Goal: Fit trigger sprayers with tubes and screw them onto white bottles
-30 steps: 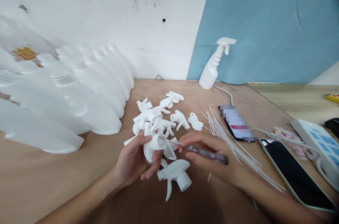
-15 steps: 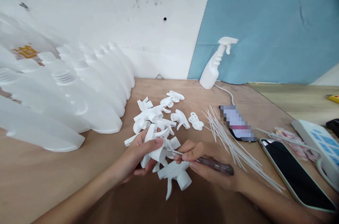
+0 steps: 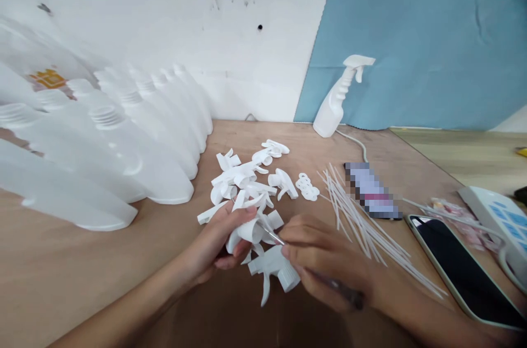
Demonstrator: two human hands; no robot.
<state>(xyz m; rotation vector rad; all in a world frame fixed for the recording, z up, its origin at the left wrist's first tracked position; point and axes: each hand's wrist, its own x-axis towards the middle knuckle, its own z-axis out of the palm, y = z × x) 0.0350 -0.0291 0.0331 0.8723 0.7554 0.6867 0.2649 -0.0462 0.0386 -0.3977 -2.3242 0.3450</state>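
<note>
My left hand (image 3: 214, 241) is wrapped round a white trigger spray head (image 3: 250, 231), its cap opening turned to the right. Gripped in my right hand (image 3: 325, 257) is a screwdriver (image 3: 348, 296) with a thin metal shaft and a dark handle, blurred by motion. The shaft's tip meets the cap opening; how deep it reaches I cannot tell. More white spray heads (image 3: 241, 175) lie in a loose pile behind my left hand. One more spray head (image 3: 274, 265) lies just below the two hands.
White bottles (image 3: 164, 156) without tops stand in rows at left. White washers (image 3: 307, 187) and thin plastic tubes (image 3: 362, 227) lie right of the pile. Farther right are two phones (image 3: 373, 191) and a power strip (image 3: 494, 216). A complete spray bottle (image 3: 331, 112) stands against the blue cloth.
My right hand has turned so its back shows more, and the screwdriver slants more steeply, handle lower. My left hand still holds the spray head. The whole view has shifted slightly.
</note>
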